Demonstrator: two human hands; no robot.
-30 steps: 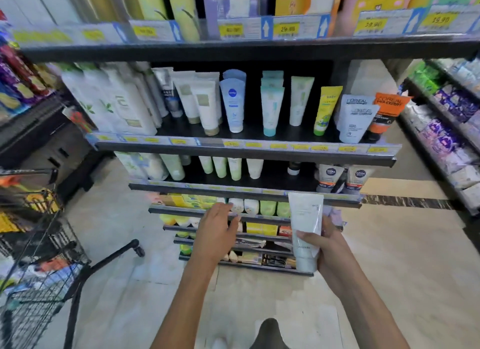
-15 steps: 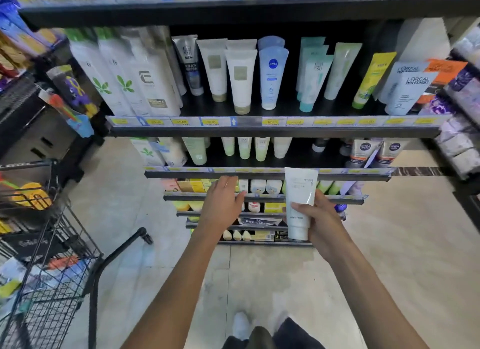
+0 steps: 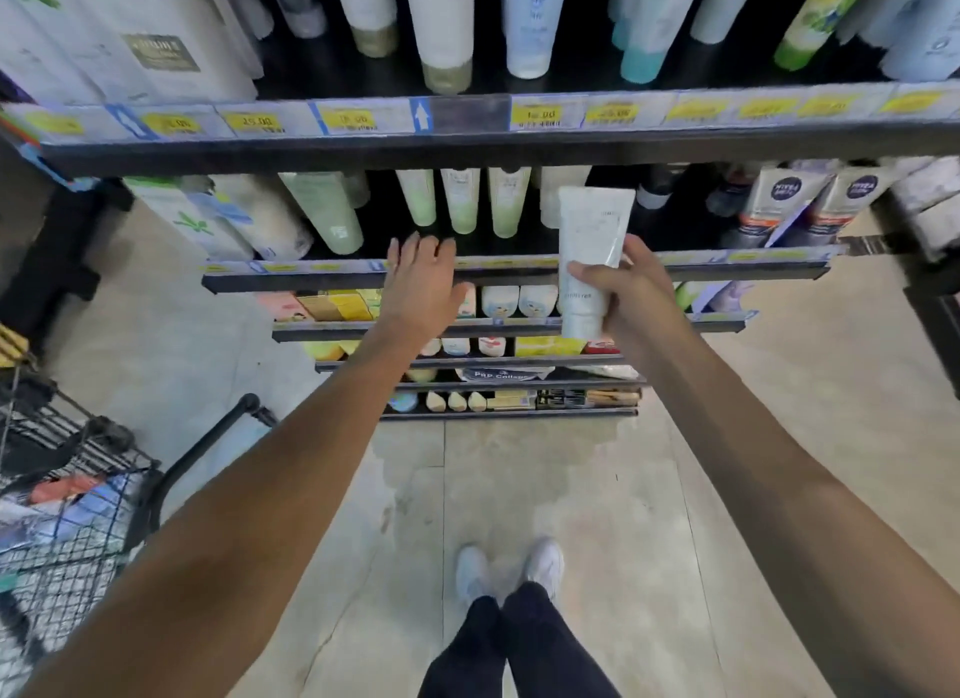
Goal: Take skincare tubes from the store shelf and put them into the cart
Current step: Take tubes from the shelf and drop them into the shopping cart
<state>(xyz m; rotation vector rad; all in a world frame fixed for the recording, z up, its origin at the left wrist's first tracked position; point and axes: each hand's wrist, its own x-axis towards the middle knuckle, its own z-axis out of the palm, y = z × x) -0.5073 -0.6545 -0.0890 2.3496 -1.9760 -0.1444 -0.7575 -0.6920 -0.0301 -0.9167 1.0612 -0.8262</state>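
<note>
1. Head view shows the right hand (image 3: 631,292) gripping one white plastic skincare tube with grey lettering (image 3: 589,261); the thumb lies across its front and the fingers curl behind it. The tube stands upright, cap down, in front of the black metal store shelf (image 3: 519,274), free of it and not yet in the cart.
2. At 9 o'clock from that tube, the left hand (image 3: 421,282) is stretched forward with fingers straight and spread. It holds nothing. Its fingertips are at the shelf edge, just below the row of pale green tubes (image 3: 460,204), which stand cap down at 12 o'clock from it. I cannot tell whether it touches the edge.
3. The black wire shopping cart (image 3: 67,541) is well apart, at 8 o'clock from the hands. Some packets already lie in it, but whether any is a skincare tube is too unclear to say.
4. My judgement: one tube is taken but not delivered, a second pick seems to begin, and many tubes remain on the shelf. The carrying to the cart is still to do.
</note>
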